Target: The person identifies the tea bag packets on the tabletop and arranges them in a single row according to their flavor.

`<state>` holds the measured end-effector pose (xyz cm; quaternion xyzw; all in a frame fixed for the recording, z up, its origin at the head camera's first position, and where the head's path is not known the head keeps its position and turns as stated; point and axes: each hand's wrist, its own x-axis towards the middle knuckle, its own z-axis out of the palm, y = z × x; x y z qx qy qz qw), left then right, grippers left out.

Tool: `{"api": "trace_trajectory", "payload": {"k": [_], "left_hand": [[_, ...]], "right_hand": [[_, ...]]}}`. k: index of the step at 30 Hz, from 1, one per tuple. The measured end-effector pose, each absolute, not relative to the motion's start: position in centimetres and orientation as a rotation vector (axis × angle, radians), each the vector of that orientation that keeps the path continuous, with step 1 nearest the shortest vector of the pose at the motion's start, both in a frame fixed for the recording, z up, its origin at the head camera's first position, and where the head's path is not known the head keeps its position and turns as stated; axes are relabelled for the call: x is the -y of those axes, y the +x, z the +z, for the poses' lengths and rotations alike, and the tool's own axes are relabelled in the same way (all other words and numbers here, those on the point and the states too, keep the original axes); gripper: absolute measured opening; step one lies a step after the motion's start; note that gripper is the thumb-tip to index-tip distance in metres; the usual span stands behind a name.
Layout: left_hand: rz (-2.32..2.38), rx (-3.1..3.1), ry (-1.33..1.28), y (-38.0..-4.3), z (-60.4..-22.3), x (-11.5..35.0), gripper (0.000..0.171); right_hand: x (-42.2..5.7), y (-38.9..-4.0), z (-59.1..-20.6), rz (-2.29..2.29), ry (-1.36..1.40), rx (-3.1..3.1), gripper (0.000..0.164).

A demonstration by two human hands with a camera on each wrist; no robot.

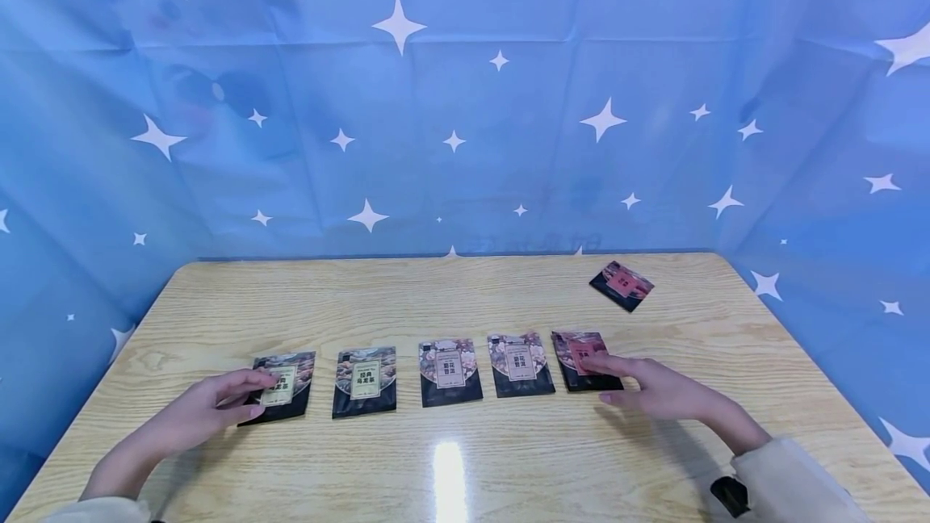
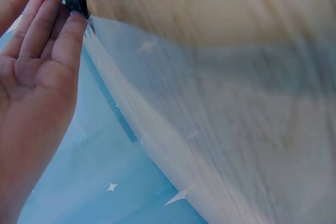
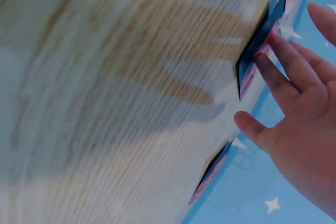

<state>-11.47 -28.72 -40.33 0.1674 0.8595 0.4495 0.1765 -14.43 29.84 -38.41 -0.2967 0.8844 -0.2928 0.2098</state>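
Note:
Five tea sachets lie in a row across the table in the head view. At the left end, my left hand (image 1: pixel 211 407) rests its fingertips on a sachet with a pale green label (image 1: pixel 285 400). Beside it lies a matching green-labelled sachet (image 1: pixel 365 382). Two sachets with pinkish-grey labels, one in the middle (image 1: pixel 450 374) and one to its right (image 1: pixel 521 365), come after. My right hand (image 1: pixel 657 388) touches the red-labelled sachet (image 1: pixel 574 343) at the right end with extended fingers. In the right wrist view those fingers (image 3: pixel 283 72) lie against its face, thumb apart.
Another red-labelled sachet (image 1: pixel 622 286) lies askew near the back right of the wooden table (image 1: pixel 363 297). A blue cloth with white stars (image 1: pixel 465 176) hangs behind and at both sides. Light glares off the table (image 1: pixel 449 483) at the front middle.

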Motion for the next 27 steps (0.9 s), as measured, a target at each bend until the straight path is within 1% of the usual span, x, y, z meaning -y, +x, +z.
{"api": "trace_trajectory", "payload": {"k": [7,12,18,21,27], "left_hand": [[1.293,-2.41,0.469,-11.5,-40.2,28.7,0.043],[1.295,-2.41,0.473,-11.4,-40.1,28.7,0.043],[1.293,-2.413,0.462,-11.4,-40.1,28.7,0.042],[1.287,-2.421,0.461,-11.5,-40.2,28.7,0.043],[1.284,-2.431,0.46,-11.4,-40.2,28.7,0.042]], "right_hand": [[-29.8,-14.6,-37.8,-0.854,-0.826,-2.445,0.055],[-30.3,-15.6,-37.3,-0.913,-0.791,-2.522,0.052],[-32.1,-17.9,-37.5,-0.909,-0.577,-2.705,0.053],[-32.9,-19.1,-37.8,-0.918,-0.452,-2.719,0.057],[-33.5,-20.7,-38.1,-0.902,-0.333,-2.716,0.066]]}}
